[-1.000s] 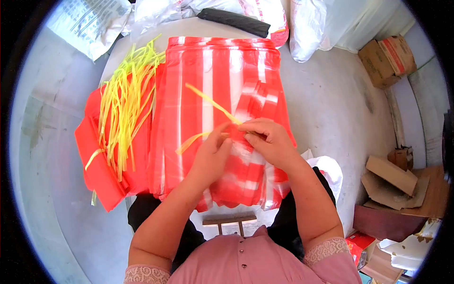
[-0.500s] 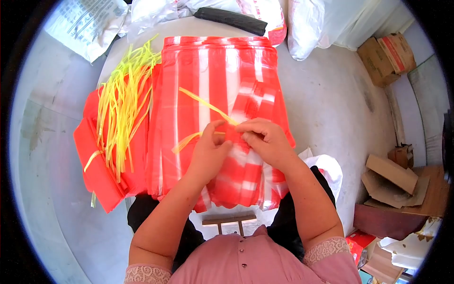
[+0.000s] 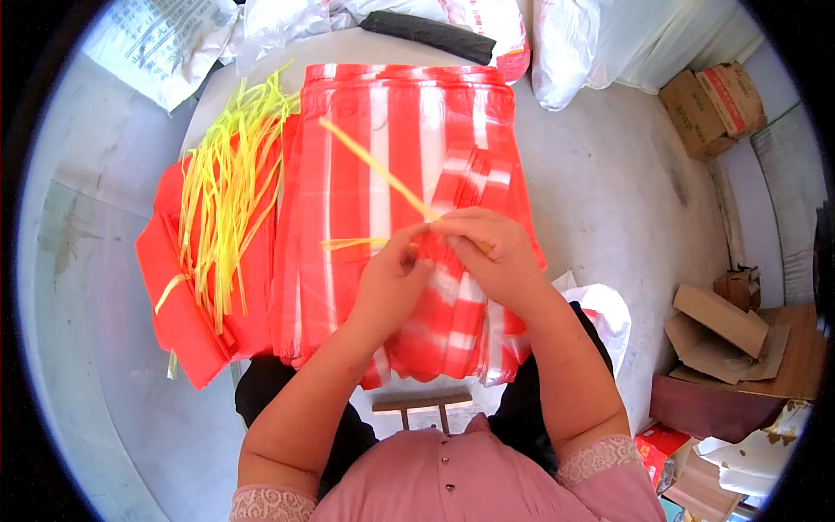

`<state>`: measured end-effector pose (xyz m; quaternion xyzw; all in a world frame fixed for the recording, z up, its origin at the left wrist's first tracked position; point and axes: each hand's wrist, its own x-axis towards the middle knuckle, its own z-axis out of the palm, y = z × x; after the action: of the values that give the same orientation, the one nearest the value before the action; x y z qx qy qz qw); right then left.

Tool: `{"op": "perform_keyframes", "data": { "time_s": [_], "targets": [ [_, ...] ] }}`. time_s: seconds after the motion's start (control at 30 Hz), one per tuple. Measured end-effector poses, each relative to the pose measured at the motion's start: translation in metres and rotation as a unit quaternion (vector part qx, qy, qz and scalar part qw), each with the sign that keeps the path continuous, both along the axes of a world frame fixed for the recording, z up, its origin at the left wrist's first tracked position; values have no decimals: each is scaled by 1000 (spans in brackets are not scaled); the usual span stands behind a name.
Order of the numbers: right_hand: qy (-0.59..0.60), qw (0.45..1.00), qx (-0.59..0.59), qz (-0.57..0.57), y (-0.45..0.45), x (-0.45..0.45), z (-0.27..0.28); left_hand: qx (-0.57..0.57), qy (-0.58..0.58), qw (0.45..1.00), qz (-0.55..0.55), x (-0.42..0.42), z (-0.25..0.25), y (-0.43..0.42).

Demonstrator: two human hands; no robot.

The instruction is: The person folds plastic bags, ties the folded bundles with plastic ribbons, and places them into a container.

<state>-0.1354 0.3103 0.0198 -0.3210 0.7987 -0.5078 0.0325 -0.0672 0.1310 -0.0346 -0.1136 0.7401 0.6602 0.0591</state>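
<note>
A yellow plastic strip (image 3: 376, 169) runs from the upper left into the fingertips of both my hands; its other end sticks out left of my left wrist. My left hand (image 3: 396, 277) is closed in a pinch on the strip, and my right hand (image 3: 496, 252) pinches it from the other side, fingertips touching. Under them lies a gathered bundle of red-and-white striped plastic bags (image 3: 465, 317), on a larger flat stack of the same bags (image 3: 348, 113). My fingers hide the spot where the strip crosses the bundle.
Left of the stack, a bunch of loose yellow strips (image 3: 228, 183) lies over folded red bags (image 3: 187, 344). A black roll (image 3: 426, 36) and white sacks (image 3: 156, 52) are at the back. Cardboard boxes (image 3: 713, 104) stand at the right, with an open carton (image 3: 726, 335) nearer.
My hands have come closer together and the right has shifted slightly. The upper strip end has moved up and left, now straighter; the lower end also lies straighter.
</note>
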Motion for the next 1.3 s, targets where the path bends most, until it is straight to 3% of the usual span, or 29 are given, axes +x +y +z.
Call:
{"op": "perform_keyframes", "data": {
  "time_s": [0.07, 0.2, 0.37, 0.47, 0.57, 0.67, 0.77, 0.87, 0.97, 1.07, 1.17, 1.27, 1.3],
  "targets": [
    [25, 999, 24, 23, -5, 1, -9, -15, 12, 1000, 6, 1, -1, 1],
    [29, 998, 62, 12, -7, 2, -20, -229, 108, 967, -27, 4, 17, -10],
    [38, 996, 78, 7, -8, 3, -22, -548, 228, 805, -1, 0, 25, -33],
    [58, 994, 90, 7, -8, 3, -23, -626, 231, 745, -17, -2, 27, -43],
    [58, 993, 105, 1, -8, 4, -24, -636, 271, 722, -2, -1, 39, -43],
    [77, 990, 117, 12, -9, 6, -18, -557, 304, 773, -25, 1, 44, -45],
    [105, 990, 94, 15, -11, 7, -19, -398, 327, 856, -42, 3, 48, -40],
    [112, 989, 89, 37, -13, 6, -15, -282, 293, 912, -54, 7, 42, -29],
    [106, 988, 104, 39, -12, 6, -14, -226, 310, 923, -37, 6, 42, -19],
    [94, 991, 87, 25, -10, 5, -20, -149, 245, 957, 46, 6, 52, -8],
    [86, 994, 70, 20, -10, 6, -21, -214, 256, 942, -25, 0, 38, -15],
    [79, 994, 65, 26, -10, 9, -20, -229, 194, 953, -33, 1, 35, -17],
    [27, 998, 52, 16, -11, 11, -15, -223, 182, 958, -20, 2, 34, -18]
  ]
}}
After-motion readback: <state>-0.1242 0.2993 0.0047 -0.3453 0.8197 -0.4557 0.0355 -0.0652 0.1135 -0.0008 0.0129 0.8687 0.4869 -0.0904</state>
